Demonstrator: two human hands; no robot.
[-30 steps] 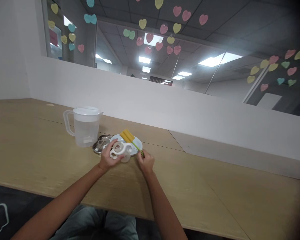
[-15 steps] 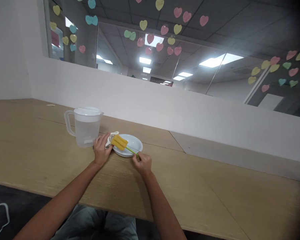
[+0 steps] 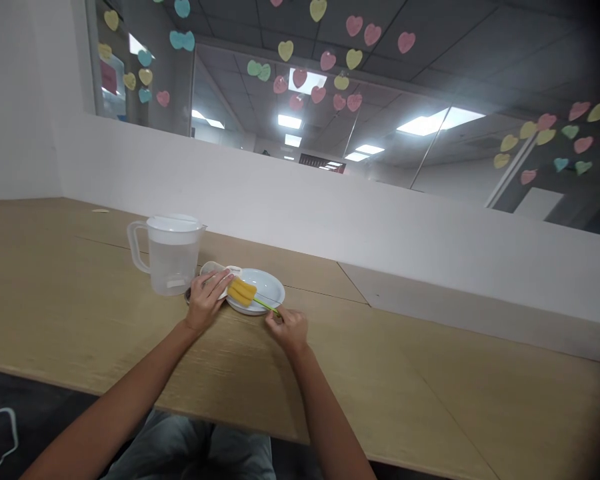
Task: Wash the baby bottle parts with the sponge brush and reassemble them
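My right hand (image 3: 286, 326) pinches the thin green handle of a sponge brush (image 3: 243, 291), whose yellow sponge head lies over the left rim of a white plate (image 3: 267, 289). My left hand (image 3: 206, 298) grips a white plastic piece (image 3: 213, 269) just left of the plate, over a small metal tray (image 3: 189, 293) that is mostly hidden under the hand. The sponge head touches or nearly touches the white piece.
A clear plastic jug (image 3: 169, 253) with a handle and lid stands just left of my left hand. All this sits on a long wooden table (image 3: 430, 373) against a low white wall (image 3: 380, 227). My lap shows below the table's near edge.
My left hand carried the white plastic piece from in front of the plate to its left side, over the metal tray. The yellow sponge head swung left and down to meet it.
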